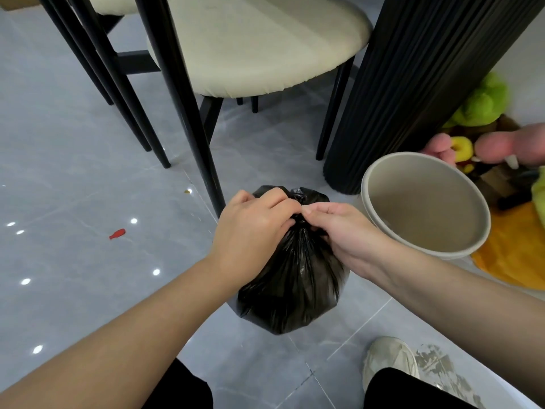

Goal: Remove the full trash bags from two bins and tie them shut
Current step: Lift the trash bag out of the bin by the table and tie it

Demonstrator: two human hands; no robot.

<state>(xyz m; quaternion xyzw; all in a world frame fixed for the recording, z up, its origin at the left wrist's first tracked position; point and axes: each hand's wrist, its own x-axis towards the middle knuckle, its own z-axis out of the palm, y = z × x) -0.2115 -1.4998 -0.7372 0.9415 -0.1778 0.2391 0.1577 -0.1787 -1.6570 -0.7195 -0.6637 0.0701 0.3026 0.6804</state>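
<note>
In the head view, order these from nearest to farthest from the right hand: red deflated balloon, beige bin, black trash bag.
1. black trash bag, pinched by the right hand
2. beige bin, just right
3. red deflated balloon, floor, far left

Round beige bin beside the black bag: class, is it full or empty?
Empty: the round beige bin shows a bare inner wall and bottom, no rubbish.

One black trash bag (292, 278), one beige bin (413, 187), two hands: left hand (250, 231) and right hand (345, 231). Two cream chairs (265, 48), one fluted black column (413, 84), one small red scrap (117, 233), one pale shoe (389, 358), perhaps two plush toys (483, 104).
</note>
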